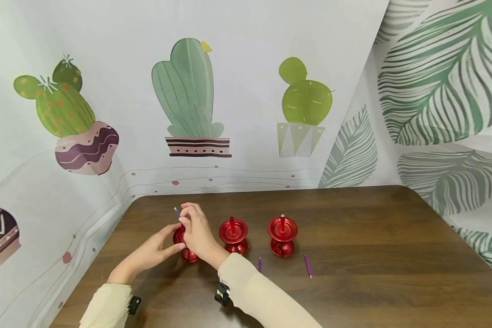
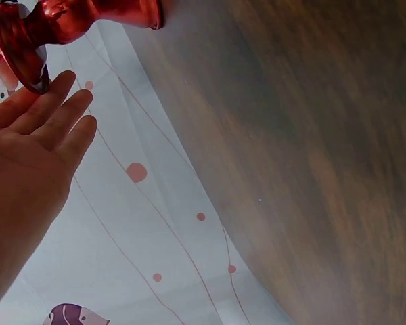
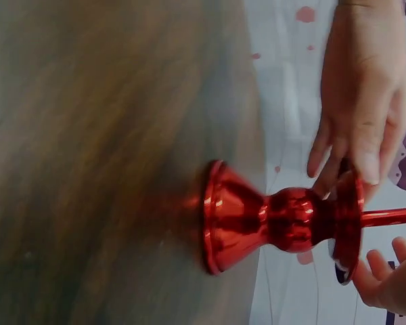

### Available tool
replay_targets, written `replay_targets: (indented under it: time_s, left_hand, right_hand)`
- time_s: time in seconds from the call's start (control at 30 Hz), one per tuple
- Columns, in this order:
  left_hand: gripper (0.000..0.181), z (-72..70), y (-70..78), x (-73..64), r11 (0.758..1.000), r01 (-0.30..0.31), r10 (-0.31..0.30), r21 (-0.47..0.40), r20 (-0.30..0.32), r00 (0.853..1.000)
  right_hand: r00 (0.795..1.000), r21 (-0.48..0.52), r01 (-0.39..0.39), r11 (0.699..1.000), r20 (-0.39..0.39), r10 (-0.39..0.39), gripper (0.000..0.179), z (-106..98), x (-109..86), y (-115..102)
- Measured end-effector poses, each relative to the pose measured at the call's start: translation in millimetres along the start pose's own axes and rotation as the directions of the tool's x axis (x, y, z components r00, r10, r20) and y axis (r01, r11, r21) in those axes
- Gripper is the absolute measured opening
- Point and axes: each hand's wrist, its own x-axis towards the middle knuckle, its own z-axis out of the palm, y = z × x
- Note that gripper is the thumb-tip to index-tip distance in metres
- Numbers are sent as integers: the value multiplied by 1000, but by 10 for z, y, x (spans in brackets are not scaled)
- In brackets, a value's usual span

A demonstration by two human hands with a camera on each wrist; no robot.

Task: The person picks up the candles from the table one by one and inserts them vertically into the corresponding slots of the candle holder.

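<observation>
At the left of the table, a shiny red metal candle holder (image 1: 190, 256) stands partly hidden behind my hands. My left hand (image 1: 156, 252) holds its dish by the rim, thumb on the near side; the right wrist view shows this grip on the candle holder (image 3: 300, 220) from the side. Above the holder, my right hand (image 1: 198, 232) pinches a thin blue candle (image 1: 176, 212) between thumb and fingers. The candle's lower end is hidden, so I cannot tell whether it sits in the red tube (image 3: 390, 217) rising from the dish. Part of the holder (image 2: 57, 24) fills the left wrist view's upper corner.
Two similar red candle holders stand in a row to the right, one in the middle (image 1: 236, 247) and another beyond it (image 1: 282, 247). Two thin purple candles lie nearer me, one (image 1: 259, 264) beside my right sleeve, the other (image 1: 308, 266) further right. A printed cloth (image 1: 246, 173) hangs behind the wooden table (image 1: 373, 255).
</observation>
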Motion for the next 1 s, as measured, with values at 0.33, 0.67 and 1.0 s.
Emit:
replay_targets:
  time_s: [0.33, 0.67, 1.0]
  left_hand:
    - [58, 10, 12, 9, 1000, 7, -7, -23, 6, 1000]
    - [61, -4, 32, -8, 994, 54, -50, -98, 35, 998]
    - [56, -8, 73, -43, 995, 8, -19, -104, -107, 994]
  right_hand:
    - [1000, -57, -27, 998, -15, 26, 3, 2, -56, 10]
    - [980, -160, -117, 980, 139, 140, 45, -189, -182, -84]
    - [965, -232, 5, 973, 254, 56, 53, -466, -263, -242]
